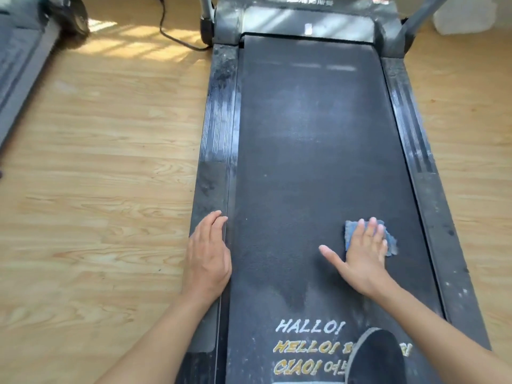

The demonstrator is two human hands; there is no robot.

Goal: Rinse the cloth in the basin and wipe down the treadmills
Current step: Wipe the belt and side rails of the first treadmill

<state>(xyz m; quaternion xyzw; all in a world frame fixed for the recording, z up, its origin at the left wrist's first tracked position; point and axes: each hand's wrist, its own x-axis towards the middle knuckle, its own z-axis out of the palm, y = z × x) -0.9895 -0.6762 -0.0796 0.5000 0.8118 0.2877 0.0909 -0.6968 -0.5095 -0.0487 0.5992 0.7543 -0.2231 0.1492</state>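
A dusty black treadmill belt [310, 151] runs away from me, with grey side rails. My right hand [360, 256] lies flat, fingers spread, pressing a small blue cloth [389, 242] onto the belt's right side. The cloth shows only around my fingers. My left hand [207, 256] rests palm down on the left side rail [219, 128], holding nothing. A darker, damp-looking patch marks the belt just below my right hand. No basin is in view.
Printed greetings cover the belt's near end, beside a dark shoe [376, 358]. A second treadmill [19, 70] stands at the far left. A black cable [171, 34] trails over the wooden floor [105, 189]. Grey uprights rise at the treadmill's head.
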